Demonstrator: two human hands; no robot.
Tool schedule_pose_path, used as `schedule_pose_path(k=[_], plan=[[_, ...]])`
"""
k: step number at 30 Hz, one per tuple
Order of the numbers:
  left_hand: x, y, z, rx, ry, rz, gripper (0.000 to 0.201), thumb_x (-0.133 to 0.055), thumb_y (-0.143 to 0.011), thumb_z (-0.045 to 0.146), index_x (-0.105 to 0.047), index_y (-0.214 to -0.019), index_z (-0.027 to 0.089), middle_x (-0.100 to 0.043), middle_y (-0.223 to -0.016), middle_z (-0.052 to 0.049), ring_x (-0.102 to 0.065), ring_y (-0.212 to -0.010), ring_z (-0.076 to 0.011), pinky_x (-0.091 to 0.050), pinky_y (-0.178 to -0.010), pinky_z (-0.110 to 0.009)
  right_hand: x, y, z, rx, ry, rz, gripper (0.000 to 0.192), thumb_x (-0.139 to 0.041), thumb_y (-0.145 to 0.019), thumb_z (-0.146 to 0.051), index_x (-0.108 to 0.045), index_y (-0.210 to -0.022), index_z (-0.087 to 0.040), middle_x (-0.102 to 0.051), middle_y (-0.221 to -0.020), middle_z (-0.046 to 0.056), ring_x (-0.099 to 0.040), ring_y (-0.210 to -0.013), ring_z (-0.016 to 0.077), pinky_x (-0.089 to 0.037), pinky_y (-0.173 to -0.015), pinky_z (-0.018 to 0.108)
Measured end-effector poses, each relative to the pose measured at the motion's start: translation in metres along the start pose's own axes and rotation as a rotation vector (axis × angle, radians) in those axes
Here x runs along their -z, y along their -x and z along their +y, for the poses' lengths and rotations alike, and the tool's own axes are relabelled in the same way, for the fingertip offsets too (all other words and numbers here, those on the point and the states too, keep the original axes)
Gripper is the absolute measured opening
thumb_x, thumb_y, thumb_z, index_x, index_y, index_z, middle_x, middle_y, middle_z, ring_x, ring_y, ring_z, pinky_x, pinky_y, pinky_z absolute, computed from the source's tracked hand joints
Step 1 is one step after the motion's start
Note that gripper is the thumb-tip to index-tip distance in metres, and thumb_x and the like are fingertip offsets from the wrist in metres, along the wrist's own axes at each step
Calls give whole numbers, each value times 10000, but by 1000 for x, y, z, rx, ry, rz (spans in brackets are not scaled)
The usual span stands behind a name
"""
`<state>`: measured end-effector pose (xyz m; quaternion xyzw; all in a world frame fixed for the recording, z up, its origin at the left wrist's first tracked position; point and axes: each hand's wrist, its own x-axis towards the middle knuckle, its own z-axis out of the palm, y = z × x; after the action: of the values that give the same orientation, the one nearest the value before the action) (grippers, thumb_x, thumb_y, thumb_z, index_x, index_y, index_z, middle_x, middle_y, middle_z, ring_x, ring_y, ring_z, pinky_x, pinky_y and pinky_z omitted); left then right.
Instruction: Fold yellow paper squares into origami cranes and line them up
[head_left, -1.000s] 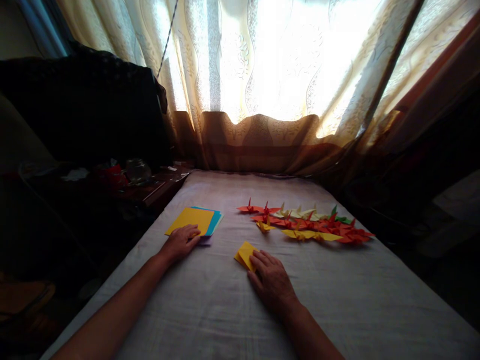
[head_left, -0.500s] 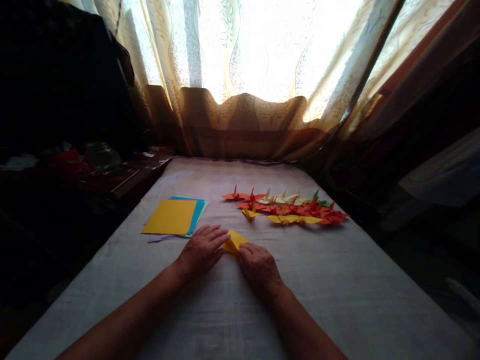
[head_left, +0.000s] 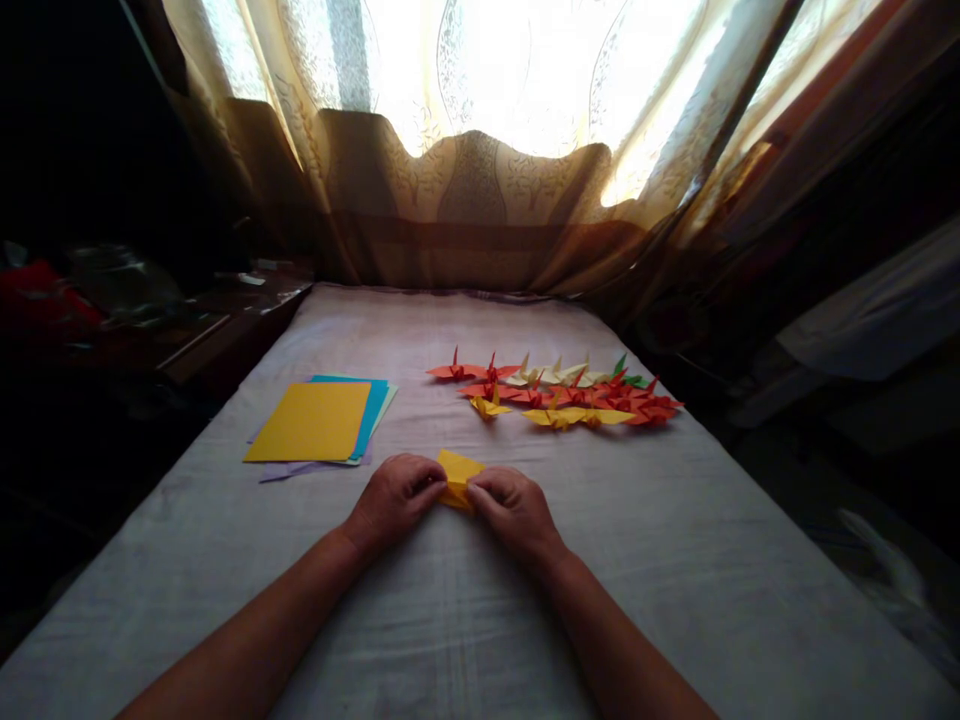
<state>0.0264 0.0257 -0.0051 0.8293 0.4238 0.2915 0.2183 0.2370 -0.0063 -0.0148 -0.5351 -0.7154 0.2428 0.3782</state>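
Observation:
A small folded piece of yellow origami paper [head_left: 459,470] lies between my hands over the cloth-covered surface. My left hand [head_left: 399,494] pinches its left edge, with the thumb and curled fingers together. On the opposite side my right hand [head_left: 517,506] grips the right edge between thumb and fingertips. The fingers cover both side corners of the paper. Up and to the left sits a stack of square paper sheets [head_left: 311,422], orange-yellow on top, with blue, pale green and purple showing beneath.
Rows of folded paper cranes in red [head_left: 536,394], cream [head_left: 556,374], yellow [head_left: 577,417] and green [head_left: 628,376] stand right of centre. A white cloth [head_left: 637,560] covers the surface. Dark furniture with a glass jar [head_left: 124,283] is at the left; a curtain [head_left: 480,190] hangs behind.
My left hand's fingers, stretched out over the paper before, have curled into a pinch at its edge. My right fingers have closed more tightly too. The view has tilted down.

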Motion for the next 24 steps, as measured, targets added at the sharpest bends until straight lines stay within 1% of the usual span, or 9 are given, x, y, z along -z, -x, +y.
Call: schedule_pose_path(k=[2, 5, 8, 10, 14, 16, 18, 21, 24], plan=[[-1, 0, -1, 4, 13, -12, 87, -619, -868, 258, -685, -857, 201, -713, -814, -20, -646, -785, -174, -469, -760, -293, 4, -2, -2, -23, -15, -39, 189, -574, -879, -228, -717, -755, -234, -746, -808, 6, -673, -817, 169, -492, -796, 269], [-1, 0, -2, -7, 4, 0, 114, -651, -836, 267, -692, -914, 193, -724, -864, -38, -655, -820, -187, -474, -789, -310, 4, -2, -2, -13, 14, 7, 217, -539, -903, -251, -720, -787, -221, -742, -814, 26, -672, -798, 174, -501, -769, 271], [0, 0, 3, -17, -29, 10, 172, -666, -835, 306, -694, -956, 187, -732, -925, -57, -664, -867, -204, -483, -820, -326, -2, 1, -2, 83, 49, 107, 231, -516, -936, -271, -719, -838, -222, -743, -834, 44, -679, -810, 180, -514, -780, 276], [1, -2, 8, -24, -71, -10, 167, -649, -859, 329, -696, -937, 189, -729, -905, -55, -662, -853, -205, -488, -819, -331, -6, 2, -3, 176, 77, 145, 234, -500, -959, -277, -717, -889, -228, -751, -887, 54, -690, -854, 180, -520, -821, 276], [0, -2, 17, -47, -202, -37, 96, -605, -867, 212, -696, -898, 201, -722, -890, -49, -658, -861, -216, -497, -822, -341, -9, 4, -7, 301, 161, 171, 247, -472, -992, -271, -712, -950, -230, -755, -941, 62, -699, -899, 170, -523, -861, 266], [-2, 0, 16, -53, -259, -31, 133, -585, -858, 161, -695, -916, 208, -728, -932, -55, -662, -894, -224, -506, -834, -344, -8, 4, -7, 341, 196, 165, 227, -486, -987, -263, -710, -971, -230, -755, -946, 60, -697, -909, 168, -521, -874, 270], [-4, 2, 13, -54, -289, -5, 161, -556, -875, 158, -690, -945, 216, -734, -968, -61, -671, -910, -223, -516, -843, -341, -5, 2, -3, 381, 233, 151, 180, -544, -955, -261, -703, -1029, -221, -752, -1005, 71, -686, -972, 185, -515, -903, 297], [-6, 6, 4, -69, -301, 56, 184, -513, -917, 196, -676, -999, 221, -744, -977, -64, -690, -887, -215, -534, -826, -327, 0, -1, 6, 375, 324, 144, 264, -626, -881, -235, -678, -1137, -201, -717, -1153, 106, -645, -1094, 230, -493, -948, 365], [-7, 7, -2, -100, -306, 94, 206, -480, -951, 245, -661, -1047, 222, -751, -975, -63, -704, -865, -212, -546, -802, -316, 6, -4, 12, 277, 399, 142, 300, -640, -844, -192, -683, -1140, -222, -712, -1171, 90, -644, -1075, 233, -487, -921, 364]])
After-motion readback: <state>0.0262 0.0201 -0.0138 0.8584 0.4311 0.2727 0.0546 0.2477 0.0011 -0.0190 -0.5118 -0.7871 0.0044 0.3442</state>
